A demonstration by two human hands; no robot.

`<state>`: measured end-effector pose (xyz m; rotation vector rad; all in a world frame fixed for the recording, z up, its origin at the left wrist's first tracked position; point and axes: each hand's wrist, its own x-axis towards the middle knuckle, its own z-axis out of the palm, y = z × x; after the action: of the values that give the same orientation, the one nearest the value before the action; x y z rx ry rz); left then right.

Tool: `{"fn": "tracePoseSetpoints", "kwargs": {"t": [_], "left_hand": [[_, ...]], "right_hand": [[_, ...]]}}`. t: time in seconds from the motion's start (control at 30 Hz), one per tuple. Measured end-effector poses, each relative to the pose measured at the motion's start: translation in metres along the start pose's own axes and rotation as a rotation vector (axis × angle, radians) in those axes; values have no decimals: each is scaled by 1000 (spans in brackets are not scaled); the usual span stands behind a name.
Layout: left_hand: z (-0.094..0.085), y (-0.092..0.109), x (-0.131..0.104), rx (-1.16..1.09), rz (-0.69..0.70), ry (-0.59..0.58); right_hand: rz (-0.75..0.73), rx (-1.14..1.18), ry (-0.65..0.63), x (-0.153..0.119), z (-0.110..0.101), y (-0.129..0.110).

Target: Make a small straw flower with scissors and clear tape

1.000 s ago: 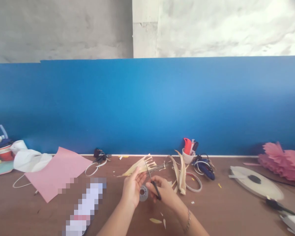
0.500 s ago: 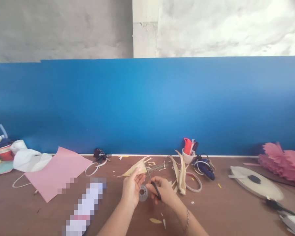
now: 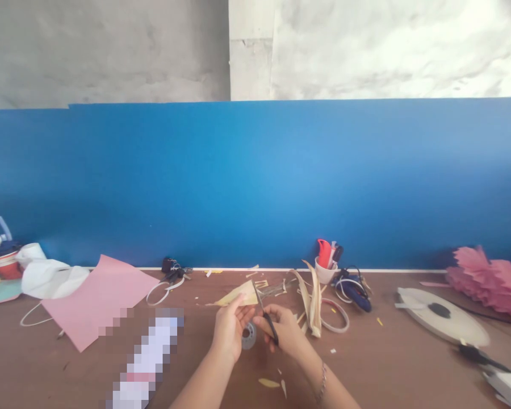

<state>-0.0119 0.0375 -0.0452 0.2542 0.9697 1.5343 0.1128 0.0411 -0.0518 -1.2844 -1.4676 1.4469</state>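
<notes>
My left hand (image 3: 231, 329) pinches a pale dried corn husk (image 3: 238, 295), whose pointed end extends to the left. My right hand (image 3: 280, 330) is closed round the dark handles of a pair of scissors (image 3: 269, 325). The scissor blades point up and to the left, at the right edge of the husk; I cannot tell whether they touch it. Below and between my hands lies a roll of clear tape (image 3: 248, 337), partly covered by the left fingers. Thin twigs and cut husk scraps (image 3: 276, 288) lie just beyond my hands.
Long husk strips (image 3: 313, 301) stand right of my hands, before a white cup (image 3: 325, 270) of pens and a tape ring (image 3: 340, 318). Farther right are a glue-gun-like cord, an oval white board (image 3: 455, 321) and pink tissue paper (image 3: 489, 281). Pink paper (image 3: 97, 304) lies left.
The husk in my left hand has turned lower and flatter, and a small piece now lies apart beyond it. My right hand and the scissors have barely moved.
</notes>
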Motion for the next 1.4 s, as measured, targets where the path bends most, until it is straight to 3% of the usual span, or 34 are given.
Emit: {"fn": "tracePoseSetpoints", "kwargs": {"t": [0.2, 0.4, 0.6, 0.87, 0.97, 1.17, 1.27, 1.4], "left_hand": [[-5, 3, 0, 212, 134, -69], [2, 9, -12, 538, 91, -231], [4, 1, -14, 442, 51, -270], [-1, -6, -7, 395, 167, -208], [-3, -1, -3, 375, 204, -163], [-7, 14, 3, 254, 307, -23], [-5, 16, 1, 168, 275, 19], [1, 17, -7, 125, 203, 25]], "right_hand": [[0, 134, 40, 1, -7, -5], [-96, 316, 170, 3, -13, -4], [-161, 337, 217, 0, -10, -7], [-186, 311, 265, 1, -8, -10], [-108, 240, 167, 0, -15, -11], [37, 24, -232, -12, -16, -18], [32, 29, -288, -14, -7, -15], [9, 66, -270, -12, 3, -7]]}}
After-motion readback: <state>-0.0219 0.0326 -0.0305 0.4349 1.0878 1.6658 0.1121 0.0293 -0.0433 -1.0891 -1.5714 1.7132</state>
